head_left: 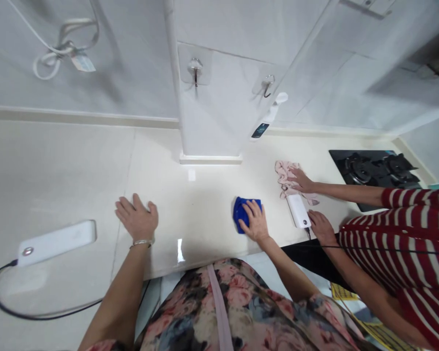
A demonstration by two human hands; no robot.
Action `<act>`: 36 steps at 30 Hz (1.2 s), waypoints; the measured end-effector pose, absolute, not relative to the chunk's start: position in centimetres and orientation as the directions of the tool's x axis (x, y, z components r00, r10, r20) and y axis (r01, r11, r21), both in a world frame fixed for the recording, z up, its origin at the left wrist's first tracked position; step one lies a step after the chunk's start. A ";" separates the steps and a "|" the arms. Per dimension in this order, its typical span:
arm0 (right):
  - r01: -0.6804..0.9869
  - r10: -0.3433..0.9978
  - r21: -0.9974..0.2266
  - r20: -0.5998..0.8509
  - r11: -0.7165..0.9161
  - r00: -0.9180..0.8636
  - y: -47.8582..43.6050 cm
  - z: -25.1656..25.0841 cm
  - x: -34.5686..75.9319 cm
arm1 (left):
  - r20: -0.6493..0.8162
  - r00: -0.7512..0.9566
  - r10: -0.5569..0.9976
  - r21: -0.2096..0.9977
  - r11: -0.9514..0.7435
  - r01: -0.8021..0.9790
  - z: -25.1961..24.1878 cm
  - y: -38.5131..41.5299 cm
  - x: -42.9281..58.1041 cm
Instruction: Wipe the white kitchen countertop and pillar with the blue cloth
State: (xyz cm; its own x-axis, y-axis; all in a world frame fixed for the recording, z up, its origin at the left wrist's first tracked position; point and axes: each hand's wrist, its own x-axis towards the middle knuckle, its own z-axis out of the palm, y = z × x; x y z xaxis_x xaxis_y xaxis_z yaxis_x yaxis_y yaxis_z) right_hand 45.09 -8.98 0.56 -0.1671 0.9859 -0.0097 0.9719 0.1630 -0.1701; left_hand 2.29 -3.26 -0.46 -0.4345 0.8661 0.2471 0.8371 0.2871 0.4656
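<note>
My left hand lies palm down on the pale countertop, its fingers spread and holding nothing; a bracelet circles that wrist. Farther right, my right hand rests over a folded blue cloth, fingers bent across its top and pressing it onto the counter. Part of the cloth is hidden beneath the palm. To the left of my left hand lies a white power-bank-like device with a black cable plugged into one end.
A co-worker in a striped top stands at the right, one hand on a pink cloth, the other beside a second white device. Beyond is a black gas hob. A wall pillar with hooks juts onto the counter.
</note>
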 end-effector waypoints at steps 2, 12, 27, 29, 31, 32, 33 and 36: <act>0.983 0.992 -0.132 0.002 0.124 -0.125 -6.1 0.6 47.2 | 0.235 -0.436 0.869 0.480 0.286 0.829 -0.4 -3.3 2.3; 0.979 0.981 -0.064 0.024 -0.191 0.193 6.0 0.8 46.6 | 0.217 -0.433 0.875 0.478 0.291 0.828 -0.3 -3.3 2.4; 0.919 0.964 -0.301 0.003 0.255 -0.267 -8.7 1.3 25.0 | 0.156 -0.410 0.899 0.549 0.266 0.792 0.0 -3.5 2.8; 0.878 0.930 -0.325 0.008 0.350 -0.368 -11.1 1.3 23.5 | 0.152 -0.393 0.907 0.568 0.245 0.786 -0.1 -3.6 2.7; 0.836 0.888 -0.335 0.006 0.434 -0.459 -13.3 1.3 23.5 | 0.154 -0.370 0.916 0.575 0.221 0.788 -0.4 -3.7 2.4; 0.818 0.870 -0.337 0.002 0.466 -0.494 -14.2 1.3 24.0 | 0.155 -0.360 0.920 0.570 0.214 0.793 -0.5 -3.7 2.3; 0.805 0.855 -0.336 -0.002 0.488 -0.519 -15.0 1.2 24.7 | 0.153 -0.351 0.924 0.561 0.211 0.801 -0.6 -3.7 2.2; 0.814 0.856 -0.320 -0.016 0.486 -0.517 -16.8 0.9 28.1 | 0.149 -0.331 0.932 0.538 0.205 0.818 -0.9 -3.8 1.9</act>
State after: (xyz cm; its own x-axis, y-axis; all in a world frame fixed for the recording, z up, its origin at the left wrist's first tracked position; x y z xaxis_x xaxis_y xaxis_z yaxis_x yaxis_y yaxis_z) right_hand 28.06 -16.83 0.87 -0.5171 0.8558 -0.0157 0.8135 0.4857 -0.3198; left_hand 1.89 -3.82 -0.89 -0.3312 0.9317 0.1491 0.8179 0.2047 0.5377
